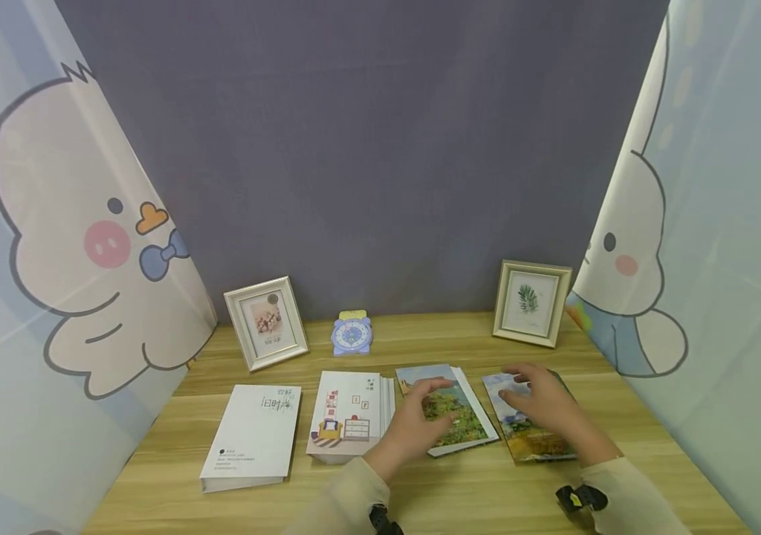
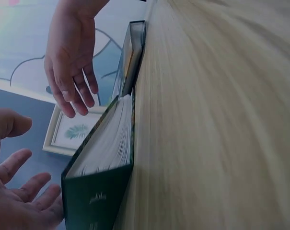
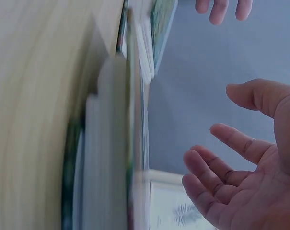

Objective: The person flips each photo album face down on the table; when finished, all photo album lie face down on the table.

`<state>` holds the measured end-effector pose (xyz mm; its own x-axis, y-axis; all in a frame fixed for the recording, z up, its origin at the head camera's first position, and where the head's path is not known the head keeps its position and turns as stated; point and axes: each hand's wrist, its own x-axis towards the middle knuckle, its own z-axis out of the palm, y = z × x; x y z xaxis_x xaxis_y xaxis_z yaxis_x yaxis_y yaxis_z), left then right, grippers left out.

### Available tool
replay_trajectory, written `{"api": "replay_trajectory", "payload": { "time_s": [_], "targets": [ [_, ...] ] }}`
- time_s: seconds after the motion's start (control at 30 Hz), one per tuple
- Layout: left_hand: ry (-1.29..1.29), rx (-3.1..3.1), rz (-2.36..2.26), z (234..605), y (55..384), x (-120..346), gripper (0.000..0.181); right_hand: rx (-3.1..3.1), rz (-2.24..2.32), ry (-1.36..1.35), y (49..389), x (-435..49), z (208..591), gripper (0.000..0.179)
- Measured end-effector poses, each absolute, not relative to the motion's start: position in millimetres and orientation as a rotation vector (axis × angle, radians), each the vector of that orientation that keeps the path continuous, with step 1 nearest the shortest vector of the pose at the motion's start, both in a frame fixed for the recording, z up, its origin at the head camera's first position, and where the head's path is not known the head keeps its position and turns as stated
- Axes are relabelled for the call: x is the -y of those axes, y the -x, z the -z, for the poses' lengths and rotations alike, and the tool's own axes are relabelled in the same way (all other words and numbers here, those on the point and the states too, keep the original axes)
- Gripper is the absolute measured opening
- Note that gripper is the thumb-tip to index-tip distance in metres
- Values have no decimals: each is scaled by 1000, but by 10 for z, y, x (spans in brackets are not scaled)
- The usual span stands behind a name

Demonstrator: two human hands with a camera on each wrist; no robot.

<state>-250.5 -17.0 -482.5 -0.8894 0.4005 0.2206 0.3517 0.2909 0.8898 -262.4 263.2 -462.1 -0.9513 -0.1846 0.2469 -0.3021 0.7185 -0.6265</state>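
Note:
My left hand (image 1: 412, 427) is over a book with a garden-landscape cover (image 1: 466, 420), its fingers spread and relaxed. In the left wrist view this book shows a dark green spine (image 2: 94, 199) and white page edges, with the fingers beside the spine. My right hand (image 1: 544, 401) hovers above another book with a painted landscape cover (image 1: 528, 442), overlapping its upper right part in the head view. The right wrist view shows that hand's fingers loosely bent, nothing between them, beside the book's blurred page edges (image 3: 106, 143).
To the left lie a white book with drawn furniture (image 1: 343, 405) and a white book with black lettering (image 1: 247, 438). Behind stand a silver photo frame (image 1: 267, 323), a small blue clock-like item (image 1: 351, 336) and a frame with a leaf print (image 1: 531, 303). Curtains surround the wooden table (image 1: 474, 498).

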Motion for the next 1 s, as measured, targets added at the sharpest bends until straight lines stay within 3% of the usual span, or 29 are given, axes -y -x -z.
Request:
{"api": "replay_trajectory", "payload": {
  "time_s": [0.5,1.0],
  "targets": [
    [-692,-2556,-1785,4899,2488,542,50,2850,-1296,-437,2728,-2302,4717,53],
    [-480,-2501,-1752,5009,2414,699,76,2967,-1256,-441,2657,-2109,4770,55]
  ]
}}
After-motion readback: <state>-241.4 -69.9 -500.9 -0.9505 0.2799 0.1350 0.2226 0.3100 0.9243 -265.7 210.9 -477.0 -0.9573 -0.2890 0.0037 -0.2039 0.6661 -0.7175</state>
